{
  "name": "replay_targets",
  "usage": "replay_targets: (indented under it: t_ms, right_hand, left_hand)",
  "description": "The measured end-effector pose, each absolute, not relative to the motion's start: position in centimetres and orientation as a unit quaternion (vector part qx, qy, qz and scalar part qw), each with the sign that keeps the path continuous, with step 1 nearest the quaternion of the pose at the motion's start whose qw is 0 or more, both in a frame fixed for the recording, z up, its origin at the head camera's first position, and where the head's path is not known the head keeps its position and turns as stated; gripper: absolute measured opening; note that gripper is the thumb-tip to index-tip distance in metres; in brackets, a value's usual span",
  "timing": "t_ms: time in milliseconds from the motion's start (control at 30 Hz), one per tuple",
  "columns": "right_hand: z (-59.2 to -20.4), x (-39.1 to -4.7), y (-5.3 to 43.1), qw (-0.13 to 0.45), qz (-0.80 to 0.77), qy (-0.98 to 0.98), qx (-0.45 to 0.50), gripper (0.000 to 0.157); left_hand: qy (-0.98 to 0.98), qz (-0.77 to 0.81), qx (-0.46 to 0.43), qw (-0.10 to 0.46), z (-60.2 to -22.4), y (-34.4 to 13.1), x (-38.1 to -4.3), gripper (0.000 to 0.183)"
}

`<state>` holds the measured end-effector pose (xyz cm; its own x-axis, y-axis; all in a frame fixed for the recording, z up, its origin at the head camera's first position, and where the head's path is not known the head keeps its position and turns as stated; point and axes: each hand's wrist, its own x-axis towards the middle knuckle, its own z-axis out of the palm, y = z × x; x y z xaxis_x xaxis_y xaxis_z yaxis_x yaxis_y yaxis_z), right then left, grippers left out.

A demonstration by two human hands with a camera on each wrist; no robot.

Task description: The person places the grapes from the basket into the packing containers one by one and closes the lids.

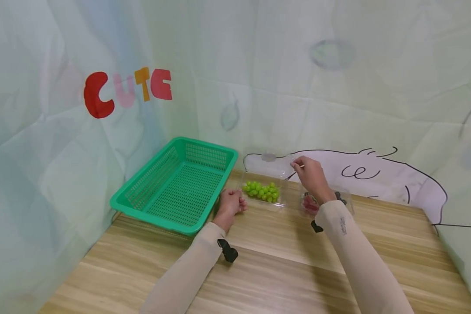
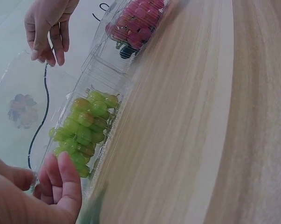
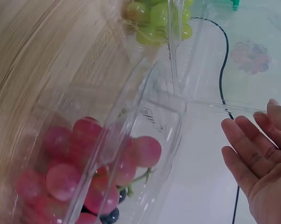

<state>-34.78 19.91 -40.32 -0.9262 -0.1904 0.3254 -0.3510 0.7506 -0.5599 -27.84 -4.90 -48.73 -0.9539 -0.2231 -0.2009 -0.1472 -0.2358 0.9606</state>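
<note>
Green grapes [image 1: 261, 191] lie in a clear plastic clamshell box [image 1: 276, 205], whose lid [image 3: 252, 28] stands raised behind them and bears a round fruit sticker [image 3: 250, 57]. At the box's left end, my left hand [image 1: 230, 202] pinches the clear plastic edge between thumb and finger, its other fingers loosely curled. My right hand [image 1: 310, 174] is up at the lid's right corner, thumb and forefinger pinching the edge; its other fingers [image 3: 247, 144] are spread. Below my right forearm is a second clear box [image 3: 177, 112] with red grapes [image 3: 63, 179] and a few dark ones [image 3: 110, 215].
A green plastic basket [image 1: 153, 211] with slotted sides stands on the wooden table [image 1: 267, 270], left of my left hand. Behind the boxes hangs a pale printed cloth [image 1: 259, 109] with a black-outlined drawing. Letters reading CUTE [image 1: 98, 96] are on the left cloth.
</note>
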Motion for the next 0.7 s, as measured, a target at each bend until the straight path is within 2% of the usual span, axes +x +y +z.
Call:
replay_targets:
  t_ms: [167,433,700]
  right_hand:
    - [-40.1,-33.9,20.2,0.134,0.290,-0.933,0.165,0.027]
    - [-39.7,-32.5,20.0,0.128,0.234,-0.944,0.196,0.015]
    - [-40.1,-30.9,20.1,0.137,0.157,-0.951,0.227,0.016]
  left_hand:
    - [-0.613,-0.775,0.151,0.022,-48.6,-5.0,-27.8,0.017]
    - [-0.607,-0.781,0.148,0.010,-48.8,-5.2,-27.7,0.027]
    - [-0.601,-0.788,0.137,-0.016,-48.8,-5.6,-27.7,0.036]
